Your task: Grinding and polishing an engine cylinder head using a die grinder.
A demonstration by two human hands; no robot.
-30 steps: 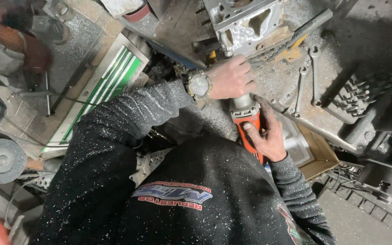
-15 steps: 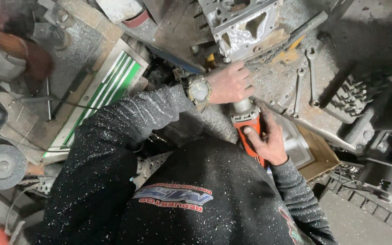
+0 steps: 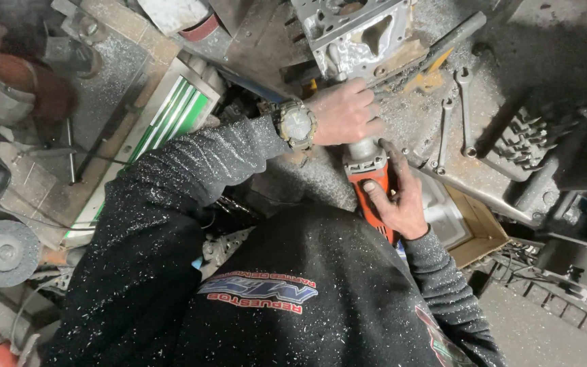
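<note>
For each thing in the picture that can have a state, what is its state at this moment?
Orange power tool: gripped by both hands, nose toward the metal casting.
Left hand: closed around the tool's grey front.
Right hand: wrapped on the orange body.
Metal casting: lying on the bench, covered with filings.
Wrenches: lying flat, untouched.
Cardboard box: open.
Grinding disc: lying apart, unused.

Two hands are in view: the left hand [image 3: 344,112] and the right hand [image 3: 397,197]. One orange power tool [image 3: 369,178] sits between them. One wristwatch [image 3: 297,124] shows on the left wrist. Two wrenches lie on the tabletop [image 3: 490,173]: one wrench [image 3: 441,136] and another wrench [image 3: 467,112]. One grey metal casting [image 3: 358,34], one cardboard box [image 3: 477,231], one grinding disc [image 3: 1,253].
</note>
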